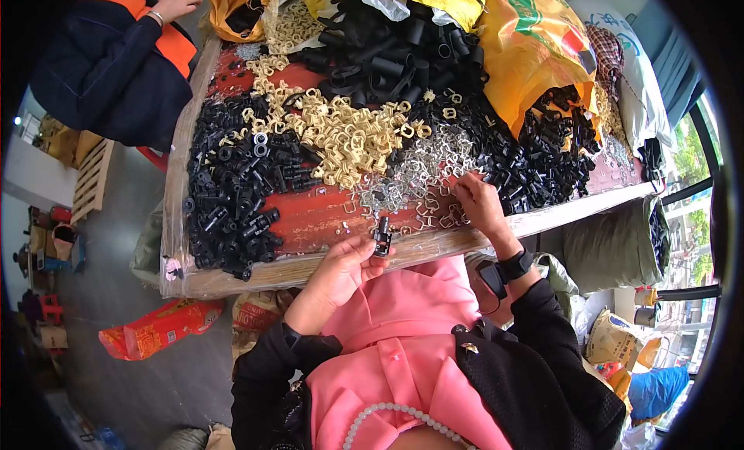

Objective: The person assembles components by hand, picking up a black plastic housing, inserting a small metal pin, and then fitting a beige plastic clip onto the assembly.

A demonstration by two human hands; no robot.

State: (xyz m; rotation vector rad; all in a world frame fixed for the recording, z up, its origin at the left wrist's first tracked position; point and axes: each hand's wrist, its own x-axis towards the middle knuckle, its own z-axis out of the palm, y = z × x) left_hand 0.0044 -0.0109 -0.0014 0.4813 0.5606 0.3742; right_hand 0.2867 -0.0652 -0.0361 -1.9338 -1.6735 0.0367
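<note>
My left hand [349, 265] is closed on a small black plastic fitting [382, 237], held upright over the table's front edge. My right hand [480, 205] reaches to the right side of a pile of silvery metal clips [422, 171]. Its fingers are drawn together among the clips; what they pinch, if anything, is too small to make out. Beyond the clips lies a heap of cream-coloured plastic rings [349, 136]. Black plastic fittings are piled at the left [240, 194], and more small black parts [542, 159] spread to the right of the clips.
The worn red tabletop [306, 221] has a wooden rim [232, 278]. Black tube pieces [387, 62] and an orange-yellow sack [535, 47] occupy the back. Another person's hand [177, 2] is at the far left. A red packet [159, 330] lies on the floor; a green sack [616, 244] stands at right.
</note>
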